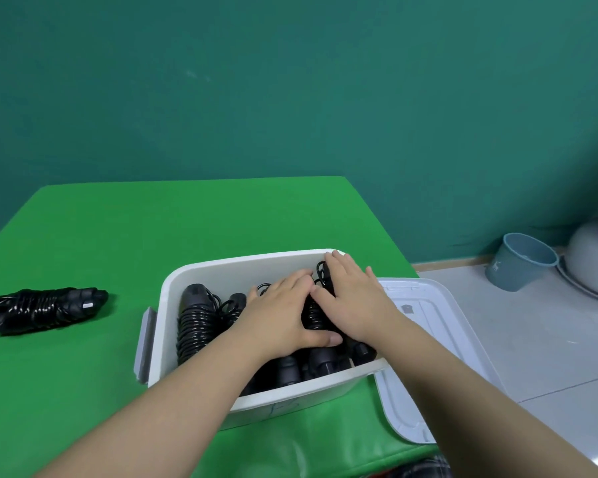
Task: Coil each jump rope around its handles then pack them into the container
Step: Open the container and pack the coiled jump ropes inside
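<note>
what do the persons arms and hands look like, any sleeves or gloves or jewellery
Both forearms are bare as far as the frame shows: no sleeves in view. The left hand and right hand wear no gloves, and no rings, watch or bracelet can be seen on the fingers or wrists. The nails look short and unpainted.

Left hand (283, 312) flat, right hand (356, 301) flat, fingers (335, 263) extended

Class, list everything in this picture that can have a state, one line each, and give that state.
container: open, on the green table, holds several coiled ropes
lid: off, lying flat to the right of the container
jump rope on the table: coiled around its handles, not packed
ropes in the container: coiled, packed side by side
left hand: flat, pressing on the ropes
right hand: flat, pressing on the ropes
bucket: upright on the floor
</note>
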A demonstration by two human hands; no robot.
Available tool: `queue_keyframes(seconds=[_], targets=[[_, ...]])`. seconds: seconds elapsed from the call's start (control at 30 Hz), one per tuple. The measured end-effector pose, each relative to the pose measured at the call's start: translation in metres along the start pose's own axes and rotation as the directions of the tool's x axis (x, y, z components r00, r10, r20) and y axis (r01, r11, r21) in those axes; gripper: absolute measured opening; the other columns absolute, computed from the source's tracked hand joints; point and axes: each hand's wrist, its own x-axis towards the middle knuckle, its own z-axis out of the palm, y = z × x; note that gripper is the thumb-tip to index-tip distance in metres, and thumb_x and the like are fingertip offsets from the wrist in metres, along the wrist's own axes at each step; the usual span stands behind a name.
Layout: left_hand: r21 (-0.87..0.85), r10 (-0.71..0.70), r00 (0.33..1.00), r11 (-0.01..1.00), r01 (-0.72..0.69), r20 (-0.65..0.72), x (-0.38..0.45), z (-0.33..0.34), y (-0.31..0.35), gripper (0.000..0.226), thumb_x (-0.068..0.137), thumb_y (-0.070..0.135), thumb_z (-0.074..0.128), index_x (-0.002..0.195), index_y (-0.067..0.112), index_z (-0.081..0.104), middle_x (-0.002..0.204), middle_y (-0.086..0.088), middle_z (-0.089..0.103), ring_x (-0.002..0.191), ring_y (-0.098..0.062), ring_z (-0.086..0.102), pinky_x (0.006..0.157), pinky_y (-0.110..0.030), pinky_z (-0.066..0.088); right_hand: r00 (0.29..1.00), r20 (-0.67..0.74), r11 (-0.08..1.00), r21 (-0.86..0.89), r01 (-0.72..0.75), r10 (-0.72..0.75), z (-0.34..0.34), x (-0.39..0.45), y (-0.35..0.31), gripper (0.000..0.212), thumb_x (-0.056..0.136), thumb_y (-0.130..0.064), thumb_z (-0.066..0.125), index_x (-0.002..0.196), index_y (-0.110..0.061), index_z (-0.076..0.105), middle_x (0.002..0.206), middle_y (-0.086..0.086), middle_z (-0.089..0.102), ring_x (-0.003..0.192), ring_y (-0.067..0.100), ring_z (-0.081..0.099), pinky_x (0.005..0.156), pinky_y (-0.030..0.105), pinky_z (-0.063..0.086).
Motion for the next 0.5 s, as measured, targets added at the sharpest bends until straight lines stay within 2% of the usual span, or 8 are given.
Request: queue_keyframes(seconds=[0.1, 0.2, 0.3, 0.4, 0.47, 0.5], targets=[[0.004, 0.008, 1.000, 1.000, -0.008, 0.010, 0.000, -0.001, 0.000, 0.086, 0.064, 0.076, 0.061, 0.131, 0.029, 0.033, 0.152, 0.018, 0.018, 0.136, -0.011, 0.029, 0.106, -0.051, 0.024, 0.999, -0.037, 0.999, -0.033, 0.018, -0.020, 0.002, -0.008, 0.005, 0.062, 0.099, -0.040, 0.035, 0.150, -0.012, 0.016, 0.159, 0.000, 0.013, 0.146, 0.011, 0.006, 0.117, 0.037, 0.001], [0.010, 0.011, 0.999, 1.000, -0.011, 0.032, 0.002, -0.001, -0.001, 0.094, 0.064, 0.076, 0.060, 0.138, 0.028, 0.027, 0.150, 0.016, 0.025, 0.134, -0.013, 0.032, 0.107, -0.052, 0.027, 1.000, -0.029, 0.994, -0.111, -0.014, 0.011, 0.006, -0.007, 0.008, 0.060, 0.101, -0.046, 0.025, 0.151, -0.016, 0.012, 0.160, -0.004, 0.010, 0.147, 0.009, 0.001, 0.118, 0.046, -0.005], [0.009, 0.034, 0.998, 0.999, -0.035, 0.048, 0.006, -0.001, -0.001, 0.086, 0.064, 0.076, 0.060, 0.129, 0.027, 0.032, 0.142, 0.016, 0.033, 0.129, -0.014, 0.037, 0.103, -0.055, 0.030, 0.999, -0.033, 0.982, -0.182, -0.046, 0.041, 0.011, 0.000, 0.011, 0.058, 0.101, -0.047, 0.018, 0.151, -0.018, 0.014, 0.160, -0.007, 0.012, 0.147, 0.013, -0.005, 0.117, 0.053, -0.006], [-0.009, 0.019, 0.998, 1.000, -0.018, 0.065, 0.004, -0.002, -0.001, 0.088, 0.066, 0.073, 0.062, 0.133, 0.027, 0.030, 0.145, 0.014, 0.032, 0.133, -0.014, 0.034, 0.105, -0.054, 0.028, 0.999, -0.017, 0.970, -0.240, -0.042, 0.039, 0.011, -0.002, 0.010, 0.059, 0.101, -0.048, 0.016, 0.151, -0.017, 0.013, 0.160, -0.006, 0.009, 0.148, 0.015, -0.007, 0.114, 0.053, -0.009], [-0.022, 0.005, 0.998, 1.000, -0.003, 0.060, 0.002, -0.003, -0.002, 0.090, 0.067, 0.072, 0.062, 0.136, 0.027, 0.027, 0.151, 0.014, 0.024, 0.137, -0.013, 0.028, 0.109, -0.054, 0.023, 1.000, 0.002, 0.989, -0.145, -0.001, 0.001, 0.005, -0.007, 0.010, 0.057, 0.102, -0.045, 0.018, 0.151, -0.015, 0.016, 0.160, -0.004, 0.011, 0.148, 0.014, -0.003, 0.116, 0.049, -0.005], [-0.034, 0.002, 0.998, 0.999, 0.000, 0.055, 0.001, -0.004, -0.003, 0.088, 0.067, 0.072, 0.062, 0.136, 0.028, 0.029, 0.153, 0.015, 0.021, 0.138, -0.012, 0.027, 0.110, -0.054, 0.023, 1.000, 0.001, 1.000, -0.001, 0.012, -0.012, 0.000, -0.010, 0.011, 0.053, 0.103, -0.041, 0.020, 0.149, -0.014, 0.022, 0.159, -0.002, 0.017, 0.147, 0.013, 0.003, 0.118, 0.045, 0.000]])
